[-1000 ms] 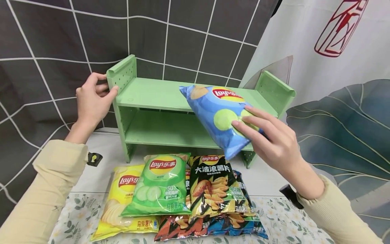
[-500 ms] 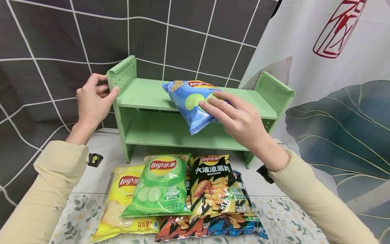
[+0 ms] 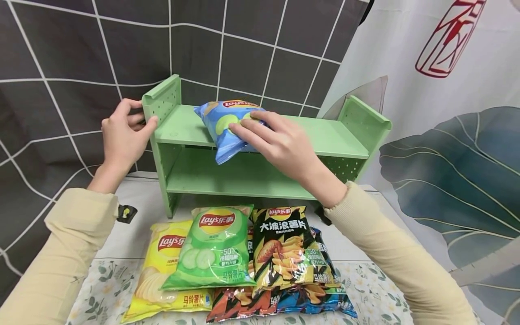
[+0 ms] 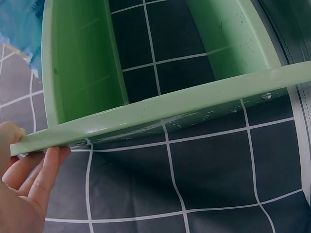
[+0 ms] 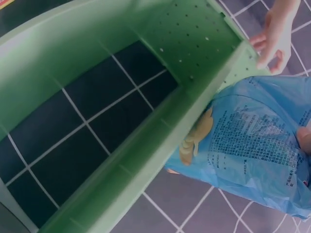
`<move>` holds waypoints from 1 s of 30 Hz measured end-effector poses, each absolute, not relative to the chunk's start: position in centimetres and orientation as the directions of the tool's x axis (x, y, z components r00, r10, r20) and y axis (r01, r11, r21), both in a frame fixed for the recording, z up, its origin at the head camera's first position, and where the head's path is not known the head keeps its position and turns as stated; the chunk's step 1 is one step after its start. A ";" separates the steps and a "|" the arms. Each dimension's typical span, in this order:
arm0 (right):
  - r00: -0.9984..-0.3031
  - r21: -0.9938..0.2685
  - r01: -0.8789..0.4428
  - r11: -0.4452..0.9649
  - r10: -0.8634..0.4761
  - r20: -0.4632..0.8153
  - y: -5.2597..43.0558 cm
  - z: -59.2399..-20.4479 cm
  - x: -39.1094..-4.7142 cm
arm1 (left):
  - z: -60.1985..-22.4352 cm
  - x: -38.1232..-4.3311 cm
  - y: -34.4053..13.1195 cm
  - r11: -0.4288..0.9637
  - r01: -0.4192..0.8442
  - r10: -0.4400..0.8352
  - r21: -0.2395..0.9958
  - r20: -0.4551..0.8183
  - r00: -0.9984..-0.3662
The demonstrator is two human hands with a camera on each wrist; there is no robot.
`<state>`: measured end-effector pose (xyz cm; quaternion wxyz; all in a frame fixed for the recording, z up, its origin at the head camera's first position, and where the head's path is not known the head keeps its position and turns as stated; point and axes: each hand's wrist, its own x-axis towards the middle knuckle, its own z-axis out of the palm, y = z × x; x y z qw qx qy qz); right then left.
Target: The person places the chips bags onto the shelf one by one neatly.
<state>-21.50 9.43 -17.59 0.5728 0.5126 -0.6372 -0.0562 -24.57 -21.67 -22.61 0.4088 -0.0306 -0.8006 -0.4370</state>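
My right hand (image 3: 282, 144) grips a blue bag of Lay's potato chips (image 3: 219, 126) over the left half of the top board of a green shelf rack (image 3: 239, 176). The bag is tilted, and its lower corner hangs past the board's front edge. In the right wrist view, the back of the blue bag (image 5: 257, 141) shows, with a thumb (image 5: 304, 140) pressed on it. My left hand (image 3: 126, 133) pinches the rack's left side panel (image 3: 160, 106) near its top. The left wrist view has the thumb and fingers on opposite sides of that panel's edge.
In front of the rack lie a yellow chip bag (image 3: 152, 280), a green one (image 3: 211, 253) and a black one (image 3: 280, 248). Red (image 3: 239, 304) and blue-black (image 3: 317, 300) bags lie partly beneath. A dark checked cloth (image 3: 260, 45) hangs behind the rack.
My right hand has carried the blue chip bag leftward and slightly up, from the rack's right half to the left part of the top board. The left hand has stayed in place.
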 end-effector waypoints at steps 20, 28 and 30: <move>-0.098 0.415 -0.794 0.444 -0.767 0.634 8.8 -19.8 -22.8 | -22.7 -24.7 -21.7 0.626 0.408 -0.309 0.664 0.692 -0.653; -0.137 0.429 -0.770 0.473 -0.779 0.612 8.7 -20.2 -23.8 | -22.7 -24.6 -21.5 0.634 0.403 -0.308 0.660 0.693 -0.651; -0.166 0.426 -0.765 0.484 -0.786 0.595 8.6 -20.2 -24.0 | -22.7 -24.6 -21.5 0.636 0.404 -0.309 0.657 0.697 -0.647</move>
